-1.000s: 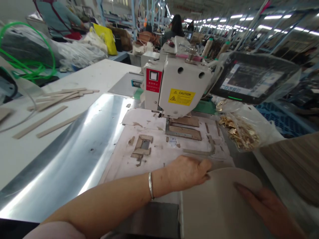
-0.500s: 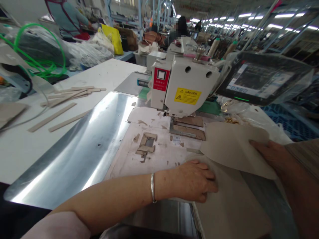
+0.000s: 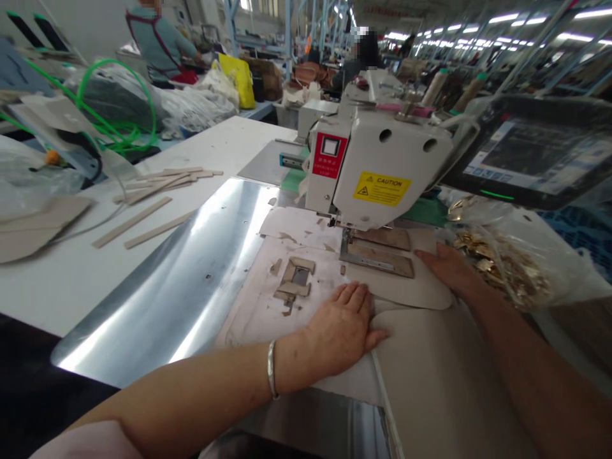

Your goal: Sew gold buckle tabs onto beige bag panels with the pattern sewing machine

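Note:
A beige leather-like panel [image 3: 411, 292] with a rounded corner lies under the metal clamp frame [image 3: 377, 262] of a sewing machine [image 3: 382, 159]. At the panel's right side, my right hand [image 3: 447, 268] grips its edge. My left hand [image 3: 342, 325] rests flat, fingers stretched out and close together, on the pale template sheet [image 3: 258, 287] beside the panel's left edge. Its thumb points towards a stack of similar beige panels [image 3: 430, 376] at the front right. Part of the first panel is hidden beneath the clamp and machine head.
Left of the template is a shiny metal plate [image 3: 176, 280]; beige strips [image 3: 131, 223] lie on the white table [image 3: 229, 140]. A bag of gold-coloured metal pieces [image 3: 511, 264] sits at right, below a control screen [image 3: 530, 150]. Two people are visible farther back.
My right hand has moved the upper panel left and away from me, under the clamp. My left hand has shifted left off the stack onto the template. The view has turned slightly.

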The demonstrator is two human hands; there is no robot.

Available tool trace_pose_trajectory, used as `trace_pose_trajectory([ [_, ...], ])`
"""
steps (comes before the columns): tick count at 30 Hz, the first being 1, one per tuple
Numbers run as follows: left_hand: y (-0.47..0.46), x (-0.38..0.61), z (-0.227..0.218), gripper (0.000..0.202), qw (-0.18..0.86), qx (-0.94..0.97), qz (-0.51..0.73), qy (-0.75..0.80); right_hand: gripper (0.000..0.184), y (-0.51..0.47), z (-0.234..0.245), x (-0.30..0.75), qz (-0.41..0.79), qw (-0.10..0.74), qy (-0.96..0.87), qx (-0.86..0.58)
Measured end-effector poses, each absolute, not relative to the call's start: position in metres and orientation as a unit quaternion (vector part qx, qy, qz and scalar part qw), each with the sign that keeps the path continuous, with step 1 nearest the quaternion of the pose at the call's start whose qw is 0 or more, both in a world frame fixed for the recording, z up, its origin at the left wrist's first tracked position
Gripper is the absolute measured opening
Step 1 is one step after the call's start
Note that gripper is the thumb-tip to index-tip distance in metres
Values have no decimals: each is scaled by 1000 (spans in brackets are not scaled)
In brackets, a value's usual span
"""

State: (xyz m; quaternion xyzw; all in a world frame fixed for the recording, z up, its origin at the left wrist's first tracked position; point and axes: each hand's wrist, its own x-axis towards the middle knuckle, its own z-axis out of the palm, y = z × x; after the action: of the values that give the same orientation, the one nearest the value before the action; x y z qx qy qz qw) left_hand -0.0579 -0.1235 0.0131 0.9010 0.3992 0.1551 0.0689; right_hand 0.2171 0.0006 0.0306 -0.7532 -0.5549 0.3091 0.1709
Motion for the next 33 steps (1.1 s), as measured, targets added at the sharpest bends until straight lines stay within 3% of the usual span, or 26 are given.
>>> trace_pose_trajectory([
  [5, -120, -55, 11, 68, 63, 894, 148, 417, 32, 5, 29, 216, 282, 157, -577, -750],
  [9, -118, -55, 14, 66, 49, 896, 147, 416, 37, 13, 20, 216, 162, 148, -614, -758],
  [13, -114, -57, 21, 59, 60, 901, 135, 409, 64, 4, 14, 229, 59, 270, -631, -725],
  [16, -111, -59, 24, 59, 63, 904, 135, 400, 57, -30, 12, 249, 30, 315, -690, -651],
  [21, -109, -59, 24, 60, 65, 907, 134, 393, 33, -103, 7, 271, 59, 233, -735, -634],
  [33, -107, -60, 20, 57, 63, 907, 147, 389, 45, -124, 1, 254, -43, 133, -832, -537],
])
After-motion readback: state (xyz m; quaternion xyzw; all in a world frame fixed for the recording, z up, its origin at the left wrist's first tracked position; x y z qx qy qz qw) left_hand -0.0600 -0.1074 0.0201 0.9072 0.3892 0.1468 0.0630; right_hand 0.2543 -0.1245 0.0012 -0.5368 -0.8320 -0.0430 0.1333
